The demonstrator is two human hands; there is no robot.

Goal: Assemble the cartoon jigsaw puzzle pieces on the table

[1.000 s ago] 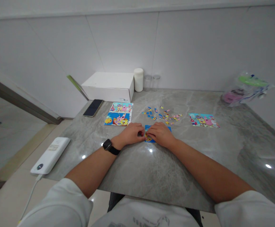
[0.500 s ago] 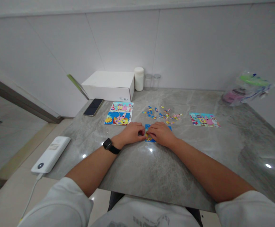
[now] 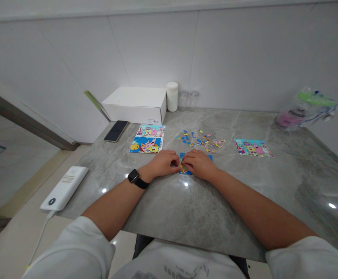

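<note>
A partly covered blue-and-yellow jigsaw puzzle lies flat on the table before me. At its left edge my left hand rests with curled fingers and a gap between thumb and forefinger; the thumb tip touches the edge, and nothing shows in the gap. Over the puzzle's middle, my right hand has thumb and fingers drawn together on a small puzzle piece, mostly hidden beneath them. Just beyond the hands is a scatter of loose puzzle pieces, blue, yellow and pink.
Left of the pieces lies a printed picture sheet, with a phone beside it. At right is a picture card. A white box, white bottle, glass jars and a plastic bag stand along the back. A power bank sits left.
The whole view has shifted slightly, so things appear a little further right. Both hands keep nearly the same pose at the puzzle.
</note>
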